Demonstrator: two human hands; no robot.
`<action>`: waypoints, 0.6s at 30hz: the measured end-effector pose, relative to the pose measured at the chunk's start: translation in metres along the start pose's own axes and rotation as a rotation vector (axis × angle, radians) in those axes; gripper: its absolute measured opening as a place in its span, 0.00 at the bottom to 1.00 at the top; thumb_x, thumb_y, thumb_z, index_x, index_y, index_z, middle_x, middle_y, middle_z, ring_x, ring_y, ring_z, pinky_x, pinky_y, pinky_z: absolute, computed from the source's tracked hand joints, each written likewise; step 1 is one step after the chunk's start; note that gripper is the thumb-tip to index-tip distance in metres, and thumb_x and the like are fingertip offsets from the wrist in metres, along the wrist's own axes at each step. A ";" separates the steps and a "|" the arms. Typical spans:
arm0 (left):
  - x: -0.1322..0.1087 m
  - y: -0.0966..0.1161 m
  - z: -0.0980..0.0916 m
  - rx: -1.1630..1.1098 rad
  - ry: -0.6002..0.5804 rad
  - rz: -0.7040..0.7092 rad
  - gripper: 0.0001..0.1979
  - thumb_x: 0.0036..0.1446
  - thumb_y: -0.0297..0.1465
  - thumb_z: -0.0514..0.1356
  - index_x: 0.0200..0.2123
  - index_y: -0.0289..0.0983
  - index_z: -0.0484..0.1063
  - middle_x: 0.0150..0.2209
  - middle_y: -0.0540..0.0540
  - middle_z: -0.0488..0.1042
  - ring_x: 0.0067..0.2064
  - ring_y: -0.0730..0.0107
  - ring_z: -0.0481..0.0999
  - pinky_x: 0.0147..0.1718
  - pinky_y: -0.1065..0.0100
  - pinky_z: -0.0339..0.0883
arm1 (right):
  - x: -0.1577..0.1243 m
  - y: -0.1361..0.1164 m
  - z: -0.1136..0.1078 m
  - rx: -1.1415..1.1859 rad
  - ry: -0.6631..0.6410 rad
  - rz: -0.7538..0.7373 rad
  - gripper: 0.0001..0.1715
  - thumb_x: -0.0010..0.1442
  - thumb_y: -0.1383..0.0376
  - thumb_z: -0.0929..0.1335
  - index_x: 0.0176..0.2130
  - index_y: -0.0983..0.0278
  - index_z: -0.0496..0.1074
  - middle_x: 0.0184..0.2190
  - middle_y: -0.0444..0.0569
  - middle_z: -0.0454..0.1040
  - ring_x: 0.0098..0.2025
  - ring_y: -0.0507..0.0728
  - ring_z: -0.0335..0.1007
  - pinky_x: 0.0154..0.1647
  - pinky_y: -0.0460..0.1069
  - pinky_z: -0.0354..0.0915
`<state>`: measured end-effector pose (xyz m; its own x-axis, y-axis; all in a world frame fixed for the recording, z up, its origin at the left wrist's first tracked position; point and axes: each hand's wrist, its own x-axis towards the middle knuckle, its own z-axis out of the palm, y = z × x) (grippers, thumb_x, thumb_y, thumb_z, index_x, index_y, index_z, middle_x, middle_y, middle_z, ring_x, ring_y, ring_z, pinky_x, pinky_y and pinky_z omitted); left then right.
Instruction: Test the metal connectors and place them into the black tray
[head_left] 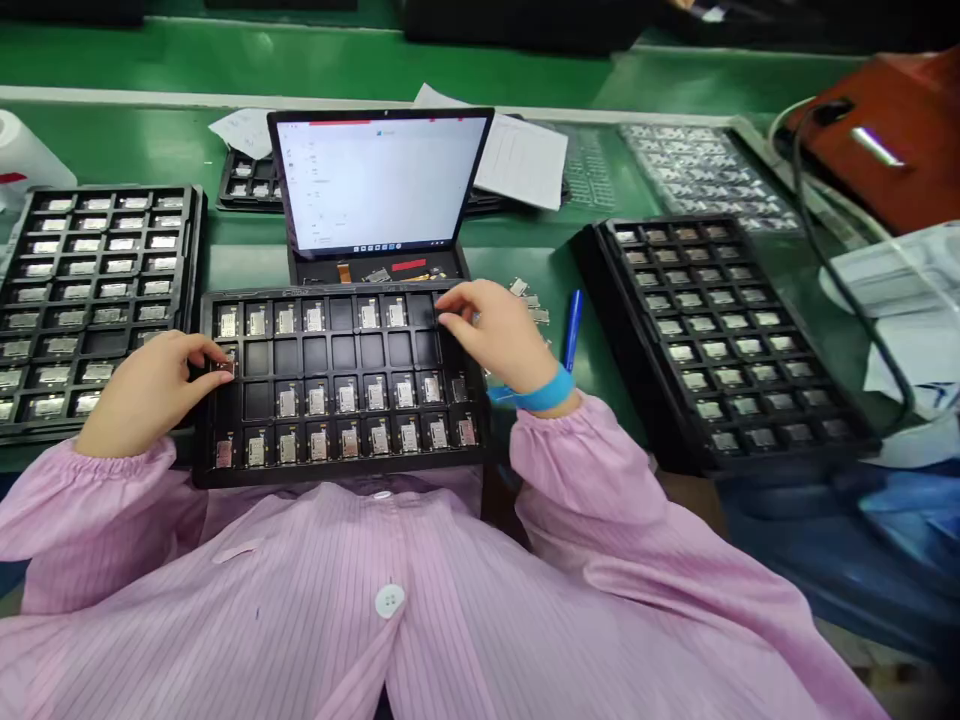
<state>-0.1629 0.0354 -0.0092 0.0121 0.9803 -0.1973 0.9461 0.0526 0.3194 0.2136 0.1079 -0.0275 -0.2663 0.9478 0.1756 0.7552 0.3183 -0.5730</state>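
A black compartment tray point(347, 470) lies right in front of me, tilted slightly, with small silver circuit boards point(346, 397) in many pockets and others bare. At its left edge my left hand point(154, 388) is closed, thumb and forefinger pinching a small circuit board point(228, 366) in a second-row pocket. My right hand point(499, 335), with a blue wrist strap point(536, 390), reaches over the upper right corner of the tray. Its thumb and forefinger are drawn together there; whatever sits between them is hidden. A few boards near the bottom corners look reddish.
Behind the tray stands an open laptop point(382, 180). Filled black trays point(196, 230) are stacked at left, and another stack point(622, 350) at right. A blue pen point(574, 330) and loose metal parts point(531, 300) lie beside my right hand. Papers point(521, 160) rest behind the laptop.
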 end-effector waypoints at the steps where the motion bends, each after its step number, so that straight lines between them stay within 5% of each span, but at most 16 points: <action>1: 0.001 -0.001 0.000 0.000 -0.008 0.009 0.13 0.54 0.43 0.61 0.36 0.41 0.76 0.35 0.45 0.72 0.34 0.60 0.70 0.31 0.62 0.59 | 0.006 -0.001 0.007 -0.003 -0.005 -0.042 0.06 0.55 0.72 0.68 0.35 0.65 0.74 0.33 0.50 0.72 0.35 0.58 0.67 0.40 0.54 0.64; 8: 0.002 -0.007 0.005 -0.038 -0.006 -0.006 0.18 0.54 0.45 0.61 0.44 0.41 0.73 0.37 0.46 0.70 0.31 0.64 0.68 0.30 0.63 0.60 | 0.021 -0.021 0.039 -0.086 -0.075 -0.146 0.08 0.59 0.72 0.66 0.39 0.64 0.71 0.40 0.54 0.67 0.44 0.61 0.65 0.47 0.56 0.63; 13: -0.004 -0.001 0.009 -0.001 0.110 0.044 0.12 0.54 0.40 0.61 0.39 0.40 0.73 0.37 0.46 0.70 0.36 0.62 0.70 0.33 0.64 0.61 | 0.018 -0.022 0.039 0.003 -0.010 -0.185 0.08 0.55 0.75 0.67 0.35 0.63 0.67 0.38 0.53 0.69 0.44 0.61 0.67 0.47 0.57 0.64; 18: -0.017 0.004 0.014 -0.035 0.186 -0.021 0.07 0.56 0.36 0.61 0.36 0.40 0.72 0.26 0.51 0.68 0.28 0.66 0.69 0.30 0.65 0.60 | -0.001 -0.033 0.023 0.328 0.046 -0.096 0.16 0.56 0.73 0.66 0.44 0.60 0.65 0.34 0.46 0.75 0.37 0.57 0.72 0.41 0.55 0.68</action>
<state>-0.1545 0.0162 -0.0178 -0.0710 0.9970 -0.0306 0.9337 0.0773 0.3495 0.1749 0.0957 -0.0273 -0.2938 0.9161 0.2729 0.4929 0.3898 -0.7779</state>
